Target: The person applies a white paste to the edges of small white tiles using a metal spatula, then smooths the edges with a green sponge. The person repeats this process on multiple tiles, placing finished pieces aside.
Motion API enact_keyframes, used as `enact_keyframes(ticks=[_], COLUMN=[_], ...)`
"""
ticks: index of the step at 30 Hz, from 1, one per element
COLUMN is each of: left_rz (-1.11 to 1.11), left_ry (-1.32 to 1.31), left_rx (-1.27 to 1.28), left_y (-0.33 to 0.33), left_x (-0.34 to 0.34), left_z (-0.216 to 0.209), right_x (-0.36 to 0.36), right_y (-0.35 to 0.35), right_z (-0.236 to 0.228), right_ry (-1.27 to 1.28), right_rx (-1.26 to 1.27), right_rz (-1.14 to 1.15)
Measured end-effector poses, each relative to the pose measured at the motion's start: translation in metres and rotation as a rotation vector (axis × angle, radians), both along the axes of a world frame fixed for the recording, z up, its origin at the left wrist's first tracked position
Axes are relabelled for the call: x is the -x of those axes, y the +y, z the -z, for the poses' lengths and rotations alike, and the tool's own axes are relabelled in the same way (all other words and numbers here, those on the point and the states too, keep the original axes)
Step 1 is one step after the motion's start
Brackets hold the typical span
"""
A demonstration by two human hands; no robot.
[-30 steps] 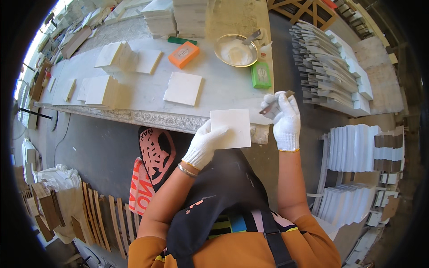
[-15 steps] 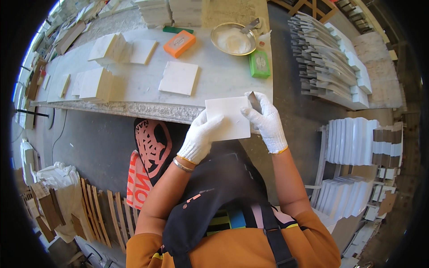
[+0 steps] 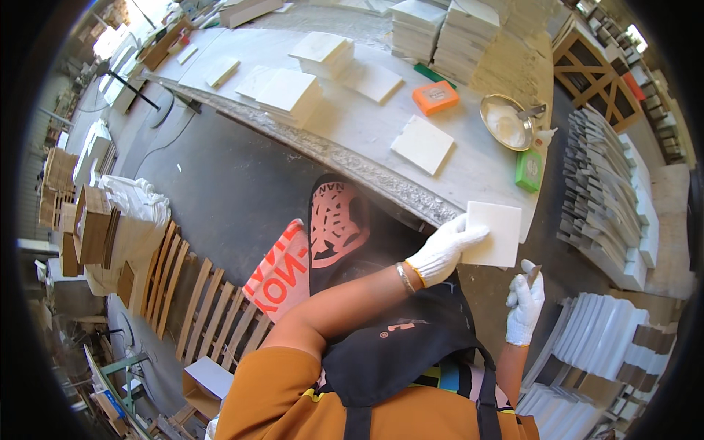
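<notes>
My left hand (image 3: 446, 253), in a white knit glove, grips a thin square white tile (image 3: 495, 231) by its left edge, thumb across its face. The tile is held up just off the table's front edge. Lower and to the right, my gloved right hand (image 3: 523, 312) is closed around a small grey metal scraper blade (image 3: 534, 274), whose tip sticks up past the fingers; the rest of it is hidden. On the table (image 3: 352, 128) lies another white tile (image 3: 423, 144). Beyond it are an orange box (image 3: 435, 97), a green box (image 3: 529, 171) and a metal bowl (image 3: 506, 121) of white powder or paste with a putty knife (image 3: 531, 112).
Stacked white tiles (image 3: 290, 95) stand on the table's left part, with taller stacks (image 3: 419, 33) at the back. Rows of grey-white slabs (image 3: 601, 198) are to the right. White slabs (image 3: 594, 345) lean lower right. A slatted wooden pallet (image 3: 194, 293) is at lower left.
My view has turned, so the table now slants. My right hand has come away from the tile, down and to the right, with the scraper blade; my left hand still holds the tile.
</notes>
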State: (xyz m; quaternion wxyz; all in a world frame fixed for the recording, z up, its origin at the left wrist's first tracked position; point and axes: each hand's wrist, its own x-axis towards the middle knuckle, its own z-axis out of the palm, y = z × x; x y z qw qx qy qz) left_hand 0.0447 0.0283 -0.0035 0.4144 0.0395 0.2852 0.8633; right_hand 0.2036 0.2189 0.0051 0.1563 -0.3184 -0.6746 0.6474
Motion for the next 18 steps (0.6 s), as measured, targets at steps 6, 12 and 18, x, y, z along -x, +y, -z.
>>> enact_keyframes(ticks=[6, 12, 18], left_rz=[0.048, -0.04, -0.005], left_ry=[0.045, -0.029, -0.001], left_rx=[0.014, 0.05, 0.117], left_y=[-0.003, -0.013, -0.017], left_x=[-0.01, -0.019, -0.02], left_z=[-0.01, -0.013, -0.021], right_x=[0.029, 0.046, 0.05], right_y=[-0.027, -0.035, -0.031], right_z=[-0.01, -0.015, -0.027], right_ry=[0.18, 0.224, 0.263], right_rx=[0.069, 0.128, 0.235], right_rz=[-0.153, -0.239, -0.197])
